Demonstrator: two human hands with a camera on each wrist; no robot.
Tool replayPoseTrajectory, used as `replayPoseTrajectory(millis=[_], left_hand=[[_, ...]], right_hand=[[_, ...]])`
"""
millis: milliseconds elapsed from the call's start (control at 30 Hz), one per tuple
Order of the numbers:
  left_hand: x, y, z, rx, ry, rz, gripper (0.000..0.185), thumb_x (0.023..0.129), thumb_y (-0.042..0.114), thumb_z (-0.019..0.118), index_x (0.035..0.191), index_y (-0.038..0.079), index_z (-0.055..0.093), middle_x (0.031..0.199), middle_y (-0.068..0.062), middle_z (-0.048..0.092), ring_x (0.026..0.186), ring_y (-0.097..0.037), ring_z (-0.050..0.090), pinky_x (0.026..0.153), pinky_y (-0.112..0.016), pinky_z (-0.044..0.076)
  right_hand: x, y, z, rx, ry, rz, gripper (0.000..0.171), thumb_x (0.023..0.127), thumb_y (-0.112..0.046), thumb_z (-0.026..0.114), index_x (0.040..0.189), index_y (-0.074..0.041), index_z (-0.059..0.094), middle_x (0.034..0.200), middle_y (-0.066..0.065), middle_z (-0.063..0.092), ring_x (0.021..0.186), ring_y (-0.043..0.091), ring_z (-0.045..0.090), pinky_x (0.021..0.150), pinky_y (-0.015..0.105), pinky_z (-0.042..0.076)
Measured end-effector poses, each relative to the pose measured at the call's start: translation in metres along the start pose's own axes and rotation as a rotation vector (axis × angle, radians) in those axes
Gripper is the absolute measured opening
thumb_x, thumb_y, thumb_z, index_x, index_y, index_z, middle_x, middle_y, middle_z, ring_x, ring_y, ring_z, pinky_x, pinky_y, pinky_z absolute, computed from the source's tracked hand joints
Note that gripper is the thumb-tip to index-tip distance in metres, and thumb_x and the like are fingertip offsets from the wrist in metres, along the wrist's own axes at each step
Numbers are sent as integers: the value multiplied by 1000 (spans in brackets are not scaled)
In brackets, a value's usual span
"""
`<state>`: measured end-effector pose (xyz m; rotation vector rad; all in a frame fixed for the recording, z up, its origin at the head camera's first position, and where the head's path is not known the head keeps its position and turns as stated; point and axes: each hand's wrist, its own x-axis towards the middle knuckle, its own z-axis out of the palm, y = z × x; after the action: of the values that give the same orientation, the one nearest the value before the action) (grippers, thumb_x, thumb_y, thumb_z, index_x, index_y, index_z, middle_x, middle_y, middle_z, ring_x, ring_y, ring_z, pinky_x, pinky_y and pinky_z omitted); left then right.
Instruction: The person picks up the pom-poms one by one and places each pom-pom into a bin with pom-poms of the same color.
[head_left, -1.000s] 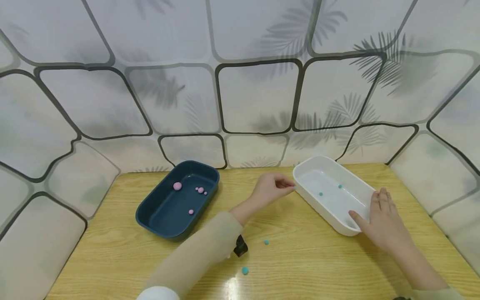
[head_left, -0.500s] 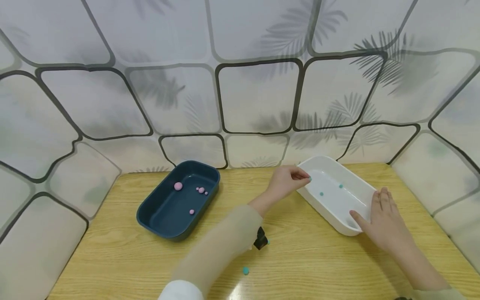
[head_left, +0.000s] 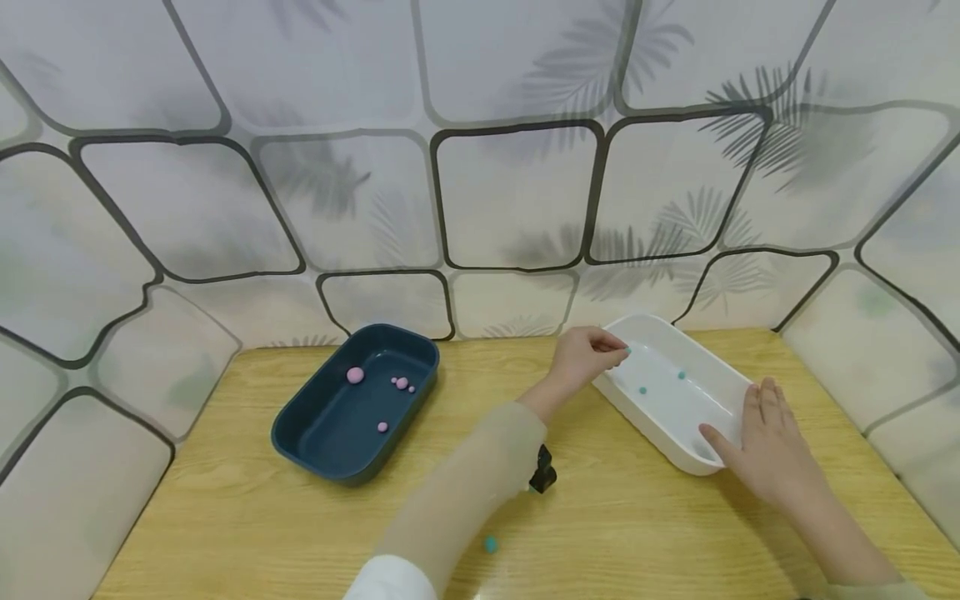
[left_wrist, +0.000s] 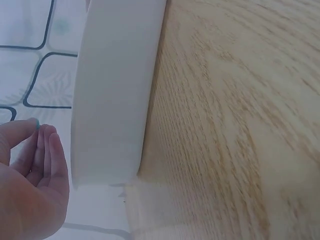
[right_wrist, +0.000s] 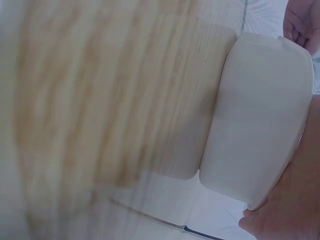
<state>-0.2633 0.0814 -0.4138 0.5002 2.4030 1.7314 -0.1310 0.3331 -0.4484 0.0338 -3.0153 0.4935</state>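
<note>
Between thumb and fingertips my left hand [head_left: 585, 361] pinches a small teal ball [left_wrist: 36, 123], held over the left rim of a white dish [head_left: 675, 410]. In the left wrist view the hand is beside the dish's outer wall. Two more teal balls, one nearer [head_left: 642, 390] and one farther [head_left: 682, 375], lie on the dish's floor. My right hand [head_left: 772, 454] rests on the dish's near right end with straight fingers, the thumb over the rim. Another teal ball [head_left: 491, 544] lies on the table by the left forearm.
A dark blue dish [head_left: 330, 429] stands at the left with several pink balls inside, the largest pink ball [head_left: 355, 375] near its left wall. Both dishes sit on a wooden table [head_left: 225, 517]. A patterned wall covering [head_left: 517, 200] encloses the back and sides.
My left hand has moved right and slightly farther away, carrying the teal ball over the white dish's rim. The left forearm now hides most of a teal ball on the table. My right hand stays put.
</note>
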Motion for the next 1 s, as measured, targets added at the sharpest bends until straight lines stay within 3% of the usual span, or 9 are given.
replayPoseTrajectory(millis=[200, 567, 1000], left_hand=[[5, -2, 4, -8, 23, -16, 11, 98, 12, 78, 103, 3, 83, 97, -13, 81, 71, -6, 68, 63, -14, 54], [8, 2, 9, -16, 80, -107, 10, 97, 11, 78, 101, 3, 83, 95, -12, 82, 85, -24, 81, 67, -20, 62], [10, 13, 11, -202, 156, -219, 10, 97, 0, 75, 103, -4, 82, 102, -19, 81, 95, -31, 81, 79, -28, 67]], right_hand=[[-1, -1, -1, 2, -8, -2, 103, 111, -52, 46, 152, 32, 2, 162, 50, -13, 154, 66, -7, 128, 74, -1], [-1, 1, 1, -6, 17, -11, 102, 111, -51, 47, 152, 32, 4, 161, 52, -9, 155, 66, -6, 128, 74, 2], [1, 1, 1, -2, 7, -3, 102, 111, -51, 47, 153, 31, 4, 162, 51, -10, 155, 65, -7, 128, 74, 1]])
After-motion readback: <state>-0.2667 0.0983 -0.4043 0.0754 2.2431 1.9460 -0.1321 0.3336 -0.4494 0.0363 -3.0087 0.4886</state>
